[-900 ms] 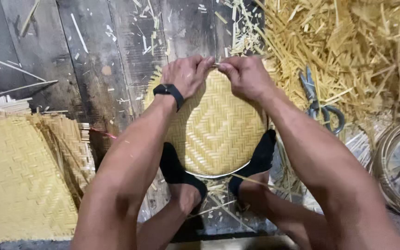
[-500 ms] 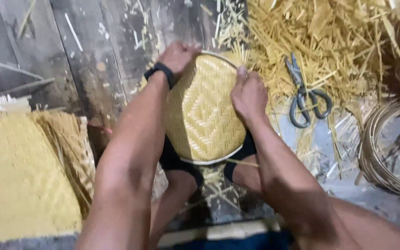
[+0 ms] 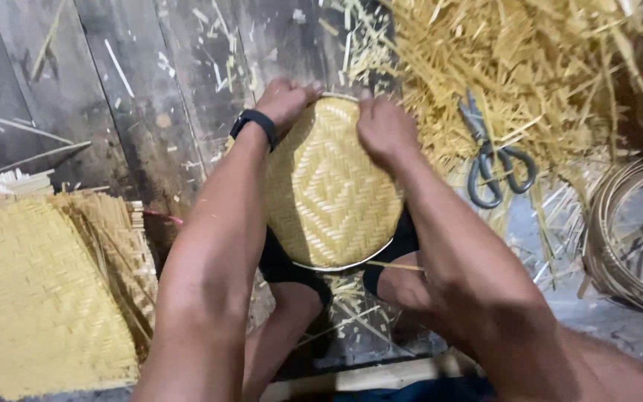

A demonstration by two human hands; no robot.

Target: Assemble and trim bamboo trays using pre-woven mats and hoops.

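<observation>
Dark wooden floorboards [image 3: 150,112] lie under us, strewn with bamboo offcuts. We hold a round woven bamboo tray [image 3: 329,193] between our knees; our left hand [image 3: 286,100] and right hand [image 3: 385,130] each have their grip closed on its far rim, fingers curled over the edge. We judge the rim is being worked; turning it further calls for steady pressure. Scissors [image 3: 496,160] lie just right of our right hand, a woven mat [image 3: 35,298] well left.

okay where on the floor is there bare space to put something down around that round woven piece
Freest patch: the dark floorboards up left, between the left hand and the flat woven mat, with only thin slivers scattered. Right of the round woven tray it is crowded: strip pile, scissors, coiled rings.
</observation>
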